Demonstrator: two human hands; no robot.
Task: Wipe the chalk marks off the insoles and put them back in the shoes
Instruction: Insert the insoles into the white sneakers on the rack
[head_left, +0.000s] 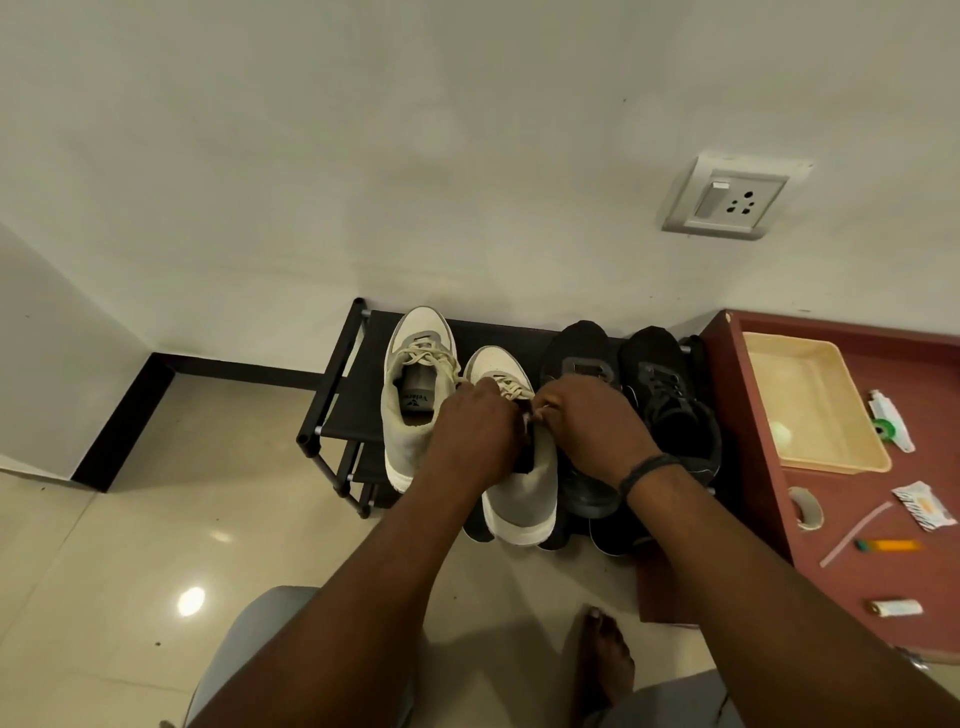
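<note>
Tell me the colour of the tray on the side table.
Pale yellow tray, seen in the head view.

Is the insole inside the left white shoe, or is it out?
In: the printed insole shows through the opening of the left white shoe.

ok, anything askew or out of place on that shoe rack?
Yes: the right white sneaker sits nearer than its mate, heel overhanging the rack front, both hands at its opening. The black pair sits level.
</note>
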